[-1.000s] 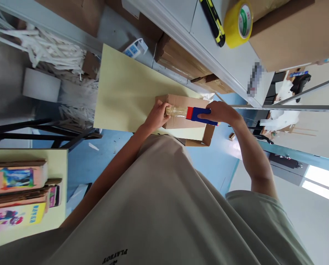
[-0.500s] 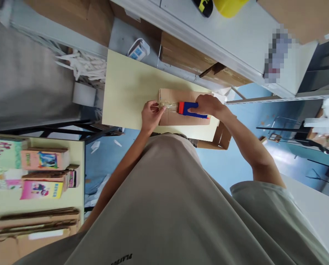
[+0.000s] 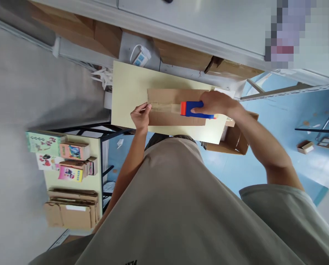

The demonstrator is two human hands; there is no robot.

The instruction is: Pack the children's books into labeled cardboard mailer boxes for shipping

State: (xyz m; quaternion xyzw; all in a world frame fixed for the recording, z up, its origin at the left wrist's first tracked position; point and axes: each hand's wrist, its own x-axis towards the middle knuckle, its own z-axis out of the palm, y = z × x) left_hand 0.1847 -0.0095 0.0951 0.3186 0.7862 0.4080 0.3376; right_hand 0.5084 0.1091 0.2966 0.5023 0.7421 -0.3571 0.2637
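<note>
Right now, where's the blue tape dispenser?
In the head view, the blue dispenser is just right of centre, in the right hand, over the cardboard box.

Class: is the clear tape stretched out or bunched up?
Stretched out: the tape runs over the box from the left hand to the blue dispenser.

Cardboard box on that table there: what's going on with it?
A person's right hand grips a blue-and-orange tape dispenser partway along the cardboard box, which lies on the pale yellow tabletop. A strip of clear tape runs from the dispenser to the left hand, which pinches its end at the box's left edge. Whether the strip is stuck down all along, I can't tell.
</note>
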